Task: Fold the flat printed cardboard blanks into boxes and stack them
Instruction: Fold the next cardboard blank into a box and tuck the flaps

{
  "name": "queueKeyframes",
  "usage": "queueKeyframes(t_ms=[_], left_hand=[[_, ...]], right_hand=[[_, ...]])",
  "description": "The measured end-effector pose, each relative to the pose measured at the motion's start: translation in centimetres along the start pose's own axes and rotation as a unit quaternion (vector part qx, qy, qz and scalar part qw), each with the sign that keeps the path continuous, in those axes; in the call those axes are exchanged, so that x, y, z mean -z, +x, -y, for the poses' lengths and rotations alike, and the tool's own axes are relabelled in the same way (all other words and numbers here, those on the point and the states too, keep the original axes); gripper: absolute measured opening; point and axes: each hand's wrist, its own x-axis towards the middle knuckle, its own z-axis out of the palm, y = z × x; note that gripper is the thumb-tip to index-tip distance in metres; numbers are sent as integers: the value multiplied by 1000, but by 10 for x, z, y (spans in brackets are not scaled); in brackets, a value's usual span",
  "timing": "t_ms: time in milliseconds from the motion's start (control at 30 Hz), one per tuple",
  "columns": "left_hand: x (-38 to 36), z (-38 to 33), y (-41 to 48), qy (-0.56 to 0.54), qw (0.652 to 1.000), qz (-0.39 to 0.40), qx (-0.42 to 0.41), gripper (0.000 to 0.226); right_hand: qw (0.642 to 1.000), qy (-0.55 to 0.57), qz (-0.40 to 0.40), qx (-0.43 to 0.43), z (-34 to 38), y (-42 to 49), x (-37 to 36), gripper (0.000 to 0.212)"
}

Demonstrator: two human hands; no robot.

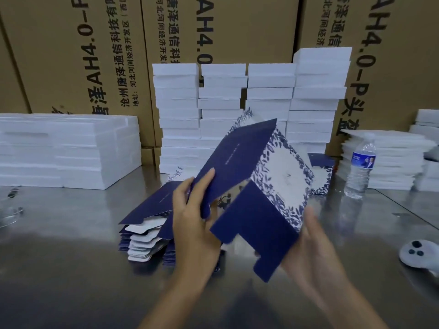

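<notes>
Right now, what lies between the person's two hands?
In the head view, the half-folded blue cardboard blank spans the gap: the left hand grips its left panel, and the right hand, blurred, is beside its lower flap.

Navy blank (247, 167) — white panel, blue leaf pattern; white boxes (318, 96).

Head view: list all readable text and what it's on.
"唐泽AH4.0-P": left carton, sideways.
"沧州唐泽通信科技有限" (cut off): same carton.
"地址:河北河间经济开发区(西区": same carton.
"AH4.0", "唐泽通信科": middle carton, partly hidden.
"AH4.0-P头盔": right carton.
Water bottle label: blurred, unreadable.
Blue box blank, fine print: too small.
</notes>
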Motion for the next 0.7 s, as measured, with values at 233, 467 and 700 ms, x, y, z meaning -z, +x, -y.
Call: queueKeyframes(t_ms=[233, 467, 700], left_hand=[[-4, 42, -24, -71, 961, 228, 140, 106], [-6, 59, -10, -278, 879, 147, 358, 42], [-5, 69, -12, -121, 948, 139, 261, 22]], right_hand=[[981, -82, -175, 37, 16, 7, 57, 45], [973, -143, -183, -22, 9, 5, 86, 46], [948, -256, -188, 28, 2, 4, 81, 32]])
